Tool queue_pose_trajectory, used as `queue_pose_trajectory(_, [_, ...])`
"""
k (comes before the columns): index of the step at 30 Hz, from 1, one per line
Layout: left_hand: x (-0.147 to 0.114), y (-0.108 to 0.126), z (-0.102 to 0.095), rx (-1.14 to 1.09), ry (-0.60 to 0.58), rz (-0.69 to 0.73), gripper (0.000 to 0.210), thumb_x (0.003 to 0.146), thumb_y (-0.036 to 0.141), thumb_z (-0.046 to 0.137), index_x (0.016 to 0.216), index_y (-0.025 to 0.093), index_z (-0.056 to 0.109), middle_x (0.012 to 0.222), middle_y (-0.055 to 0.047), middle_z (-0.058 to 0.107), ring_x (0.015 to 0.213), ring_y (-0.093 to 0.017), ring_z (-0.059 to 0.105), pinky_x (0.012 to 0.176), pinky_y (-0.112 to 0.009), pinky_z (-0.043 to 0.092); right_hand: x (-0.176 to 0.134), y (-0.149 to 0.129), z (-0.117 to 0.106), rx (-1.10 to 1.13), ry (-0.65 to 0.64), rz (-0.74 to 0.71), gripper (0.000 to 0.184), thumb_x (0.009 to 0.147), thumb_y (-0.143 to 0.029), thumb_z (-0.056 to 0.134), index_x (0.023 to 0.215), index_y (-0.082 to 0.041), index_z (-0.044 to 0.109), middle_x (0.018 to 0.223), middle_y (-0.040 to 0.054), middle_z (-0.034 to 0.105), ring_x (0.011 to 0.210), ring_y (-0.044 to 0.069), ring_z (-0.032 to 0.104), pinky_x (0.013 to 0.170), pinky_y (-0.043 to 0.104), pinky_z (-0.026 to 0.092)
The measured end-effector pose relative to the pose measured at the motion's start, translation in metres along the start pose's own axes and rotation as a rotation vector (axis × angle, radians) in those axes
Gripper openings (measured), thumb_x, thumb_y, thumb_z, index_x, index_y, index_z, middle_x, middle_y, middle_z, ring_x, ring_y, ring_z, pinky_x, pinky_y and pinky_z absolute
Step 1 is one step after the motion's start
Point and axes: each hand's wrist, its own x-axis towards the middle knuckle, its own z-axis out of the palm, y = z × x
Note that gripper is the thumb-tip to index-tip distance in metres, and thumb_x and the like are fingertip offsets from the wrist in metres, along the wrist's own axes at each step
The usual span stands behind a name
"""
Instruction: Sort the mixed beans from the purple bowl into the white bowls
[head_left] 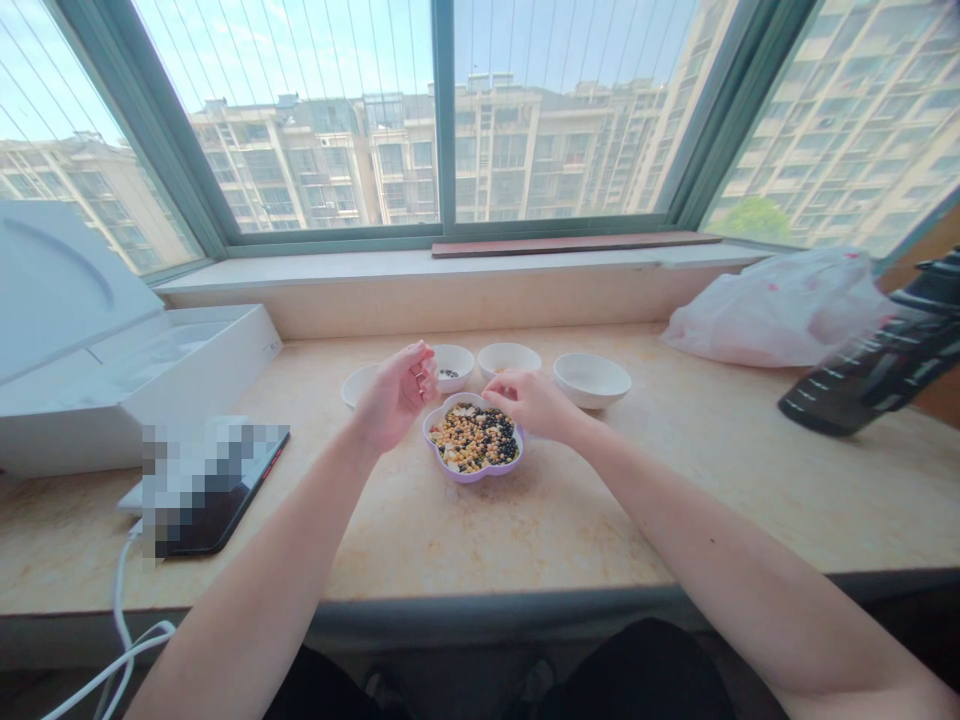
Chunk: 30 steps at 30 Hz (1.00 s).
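In the head view a purple flower-shaped bowl (472, 477) holds a mix of black beans, yellow beans and pale pieces (469, 437). My left hand (396, 398) is raised just left of the bowl with its fingers curled in; whatever lies in them is hidden. At the bowl's right rim, my right hand (536, 402) has thumb and fingers pinched together over the beans, and I cannot make out what is between them. Behind the hands stand several white bowls: one with a few dark beans (459, 360), one partly covered by my right hand (510, 355), and one at the right (592, 382).
Another white bowl (355, 386) is half hidden by my left hand. On the left are an open white box (217, 350), a phone (225, 500) and a white cable (121, 590). A plastic bag (772, 310) and a dark bottle (862, 365) occupy the right of the counter (510, 550).
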Motion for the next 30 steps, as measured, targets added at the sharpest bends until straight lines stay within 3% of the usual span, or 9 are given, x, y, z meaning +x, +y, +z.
queue_pose_trajectory(3, [0.001, -0.007, -0.002, 0.322, 0.031, 0.13, 0.024, 0.08, 0.036, 0.074, 0.077, 0.016, 0.062, 0.063, 0.005, 0.052, 0.053, -0.007, 0.044, 0.053, -0.021, 0.035, 0.0, 0.001, 0.0, 0.014, -0.01, -0.01, 0.021, 0.091, -0.027, 0.058, 0.083, -0.018, 0.075, 0.077, 0.0037, 0.073, 0.068, 0.015, 0.06, 0.061, 0.028, 0.037])
queue_pose_trajectory(6, [-0.001, -0.015, -0.004, 0.884, 0.057, 0.303, 0.018, 0.084, 0.034, 0.07, 0.08, 0.017, 0.066, 0.063, 0.003, 0.057, 0.058, -0.01, 0.048, 0.058, -0.023, 0.036, 0.0, 0.001, 0.001, 0.032, -0.009, -0.023, 0.022, 0.091, -0.028, 0.058, 0.083, -0.018, 0.075, 0.075, 0.0035, 0.072, 0.067, 0.015, 0.059, 0.061, 0.028, 0.037])
queue_pose_trajectory(8, [-0.002, -0.019, -0.005, 1.223, -0.008, 0.377, 0.013, 0.086, 0.03, 0.067, 0.08, 0.019, 0.068, 0.063, 0.002, 0.059, 0.06, -0.011, 0.049, 0.061, -0.025, 0.037, 0.0, 0.002, 0.001, 0.045, -0.009, -0.037, 0.022, 0.091, -0.029, 0.059, 0.083, -0.018, 0.075, 0.074, 0.0032, 0.071, 0.066, 0.014, 0.058, 0.06, 0.028, 0.036])
queue_pose_trajectory(10, [-0.004, -0.022, -0.005, 1.383, -0.082, 0.414, 0.013, 0.089, 0.029, 0.064, 0.082, 0.019, 0.069, 0.064, 0.002, 0.061, 0.06, -0.011, 0.051, 0.062, -0.025, 0.037, -0.001, 0.002, 0.001, 0.072, -0.014, -0.044, 0.023, 0.091, -0.032, 0.059, 0.082, -0.018, 0.075, 0.072, 0.0028, 0.07, 0.064, 0.014, 0.057, 0.059, 0.028, 0.036])
queue_pose_trajectory(15, [-0.003, -0.024, -0.008, 1.442, -0.125, 0.456, 0.013, 0.092, 0.029, 0.062, 0.086, 0.019, 0.07, 0.064, 0.003, 0.062, 0.059, -0.011, 0.052, 0.06, -0.024, 0.038, -0.002, -0.003, 0.002, 0.341, -0.078, -0.009, 0.03, 0.091, -0.04, 0.059, 0.086, -0.016, 0.076, 0.075, 0.0042, 0.071, 0.065, 0.014, 0.057, 0.059, 0.027, 0.04])
queue_pose_trajectory(18, [-0.002, -0.025, -0.009, 1.44, -0.142, 0.477, 0.014, 0.092, 0.03, 0.063, 0.087, 0.019, 0.071, 0.064, 0.003, 0.062, 0.058, -0.01, 0.052, 0.06, -0.023, 0.038, -0.003, -0.008, 0.0, 0.508, -0.164, 0.055, 0.039, 0.089, -0.05, 0.06, 0.089, -0.014, 0.076, 0.071, 0.0038, 0.067, 0.058, 0.011, 0.052, 0.051, 0.025, 0.037])
queue_pose_trajectory(22, [-0.005, -0.026, -0.005, 1.44, -0.157, 0.5, 0.012, 0.091, 0.027, 0.064, 0.085, 0.019, 0.071, 0.062, 0.004, 0.06, 0.057, -0.01, 0.052, 0.061, -0.023, 0.039, -0.004, -0.011, -0.003, 0.627, -0.234, 0.118, 0.044, 0.085, -0.056, 0.065, 0.094, -0.014, 0.075, 0.059, -0.0017, 0.054, 0.05, 0.008, 0.042, 0.044, 0.022, 0.027])
queue_pose_trajectory(30, [-0.006, -0.028, -0.005, 1.423, -0.202, 0.495, 0.01, 0.09, 0.024, 0.063, 0.085, 0.019, 0.07, 0.063, 0.004, 0.061, 0.058, -0.009, 0.052, 0.061, -0.022, 0.04, -0.005, -0.016, -0.007, 0.769, -0.319, 0.225, 0.042, 0.077, -0.055, 0.075, 0.089, -0.015, 0.073, 0.059, -0.0037, 0.05, 0.05, 0.006, 0.038, 0.042, 0.021, 0.023])
